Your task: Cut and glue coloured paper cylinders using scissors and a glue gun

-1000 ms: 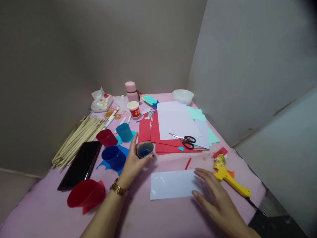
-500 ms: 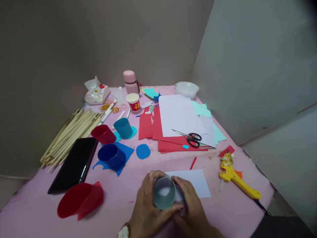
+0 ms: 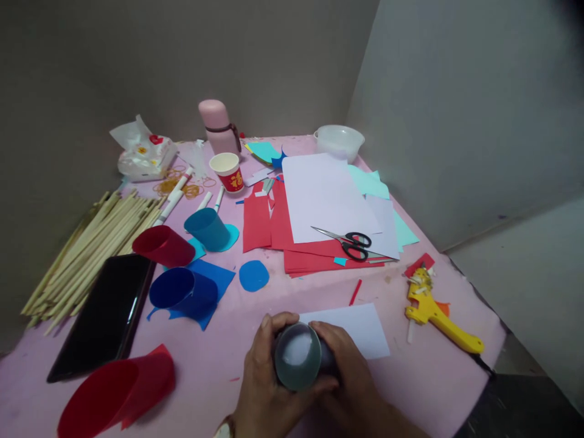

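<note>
Both my hands are wrapped round a short grey-green paper tube, whose open top faces me. My left hand curves round its left side, with the thumb along the near rim. From the right, my right hand presses against the tube, its lower fingers partly hidden. Beneath and behind the tube lies a white sheet of paper. A flat blue paper disc rests just beyond my left hand. Whether the tube touches the white sheet, I cannot tell.
Red, blue and teal paper tubes stand at left, near a black tablet and wooden sticks. Black-handled scissors lie on stacked paper. A yellow glue gun lies at right.
The view has shifted, so table items at left sit further left and larger. My hands keep their hold on the tube, and its opening appears tilted slightly differently.
</note>
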`<control>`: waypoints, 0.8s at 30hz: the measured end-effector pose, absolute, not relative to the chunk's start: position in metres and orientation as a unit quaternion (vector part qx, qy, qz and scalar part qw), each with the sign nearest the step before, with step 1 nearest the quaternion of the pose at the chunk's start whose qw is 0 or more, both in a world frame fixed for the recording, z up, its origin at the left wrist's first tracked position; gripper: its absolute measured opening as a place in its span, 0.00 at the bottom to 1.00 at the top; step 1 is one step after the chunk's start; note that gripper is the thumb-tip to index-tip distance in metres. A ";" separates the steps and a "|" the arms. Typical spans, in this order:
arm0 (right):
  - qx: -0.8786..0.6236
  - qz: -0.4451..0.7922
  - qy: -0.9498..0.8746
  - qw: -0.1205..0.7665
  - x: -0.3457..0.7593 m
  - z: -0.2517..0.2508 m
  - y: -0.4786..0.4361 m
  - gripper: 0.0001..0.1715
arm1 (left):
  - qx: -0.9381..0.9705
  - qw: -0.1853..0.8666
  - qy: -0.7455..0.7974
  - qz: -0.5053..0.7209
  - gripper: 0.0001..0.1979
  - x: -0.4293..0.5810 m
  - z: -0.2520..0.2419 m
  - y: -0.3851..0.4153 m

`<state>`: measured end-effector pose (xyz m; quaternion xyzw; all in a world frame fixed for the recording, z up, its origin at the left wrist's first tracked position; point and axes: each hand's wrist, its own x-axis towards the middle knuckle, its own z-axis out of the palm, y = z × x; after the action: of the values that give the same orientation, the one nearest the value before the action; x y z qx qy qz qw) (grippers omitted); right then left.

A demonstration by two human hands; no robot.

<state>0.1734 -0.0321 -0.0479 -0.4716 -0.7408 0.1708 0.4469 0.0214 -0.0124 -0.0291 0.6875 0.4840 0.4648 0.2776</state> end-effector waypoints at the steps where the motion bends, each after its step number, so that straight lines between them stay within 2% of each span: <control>1: -0.475 0.171 -0.738 0.447 0.174 -0.047 -0.032 0.28 | 0.687 0.278 0.484 0.465 0.51 0.021 -0.030 -0.012; 16: -0.490 0.216 -0.734 0.418 0.178 -0.048 -0.032 0.29 | 0.683 0.301 0.518 0.418 0.49 0.024 -0.029 -0.010; 24: -0.497 0.230 -0.728 0.412 0.179 -0.051 -0.034 0.28 | 0.717 0.248 0.515 0.399 0.45 0.025 -0.023 -0.010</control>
<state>0.1790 -0.0341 -0.0508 -0.4970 -0.7284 0.2298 0.4119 0.0252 -0.0100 -0.0231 0.7175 0.5146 0.3988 0.2478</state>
